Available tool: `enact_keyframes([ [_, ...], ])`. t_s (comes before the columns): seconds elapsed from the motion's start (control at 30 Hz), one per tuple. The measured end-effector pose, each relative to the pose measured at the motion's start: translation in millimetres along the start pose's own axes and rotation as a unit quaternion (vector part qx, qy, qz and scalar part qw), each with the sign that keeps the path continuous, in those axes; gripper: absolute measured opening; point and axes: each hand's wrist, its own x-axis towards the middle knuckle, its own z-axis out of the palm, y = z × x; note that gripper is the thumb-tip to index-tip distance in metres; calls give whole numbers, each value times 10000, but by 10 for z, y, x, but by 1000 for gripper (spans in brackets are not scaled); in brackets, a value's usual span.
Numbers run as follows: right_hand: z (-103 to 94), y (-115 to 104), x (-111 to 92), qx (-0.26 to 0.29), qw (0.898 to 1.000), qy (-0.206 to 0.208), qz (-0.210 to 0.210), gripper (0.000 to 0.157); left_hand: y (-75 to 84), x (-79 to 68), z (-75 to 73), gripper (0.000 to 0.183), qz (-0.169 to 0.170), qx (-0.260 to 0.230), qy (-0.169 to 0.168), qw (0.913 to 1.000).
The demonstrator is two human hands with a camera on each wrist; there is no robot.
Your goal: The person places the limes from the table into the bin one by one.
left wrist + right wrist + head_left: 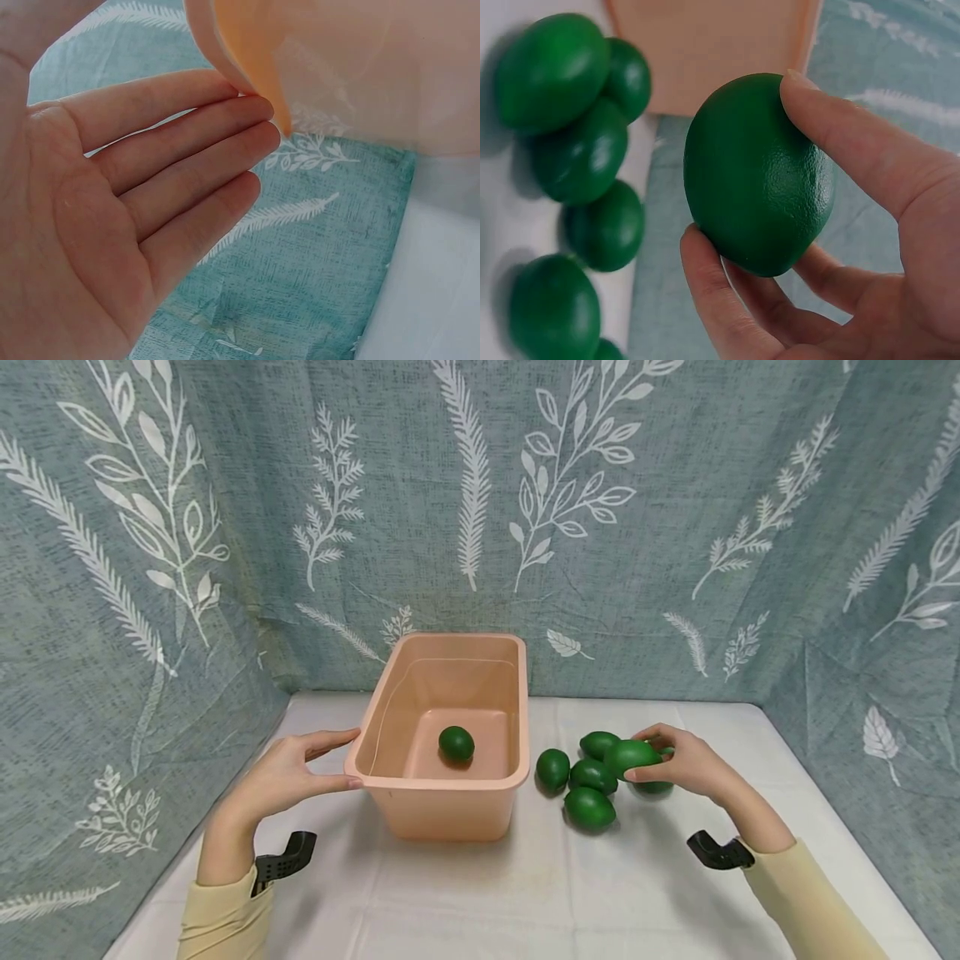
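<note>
My right hand (693, 764) pinches a dark green lime (757, 176) between thumb and fingertips, held up over the other limes. In the right wrist view its glossy, dimpled skin faces the camera. Below and left of that hand lie several more limes (589, 810) in a loose cluster on the white cloth. My left hand (277, 777), its fingers fairly straight, has its fingertips right at the left rim of a peach-coloured plastic bin (450, 814). Inside the bin, one lime (456, 743) rests on the floor.
A white cloth (465, 902) covers the table. Blue-green fabric with white leaf prints (405, 510) hangs behind and at both sides. The bin's right wall stands just left of the nearest loose lime (552, 770).
</note>
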Motion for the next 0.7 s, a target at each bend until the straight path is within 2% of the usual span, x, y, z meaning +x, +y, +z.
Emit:
enact_keyframes([
  [0.47,-151,-549,193,-338,9986,-149,-390,70,-10,15,-4,69,21,4,-33,10000],
  [0.7,-176,-788,323,-302,9980,-318,-448,72,-30,19,3,69,6,-42,-48,10000],
])
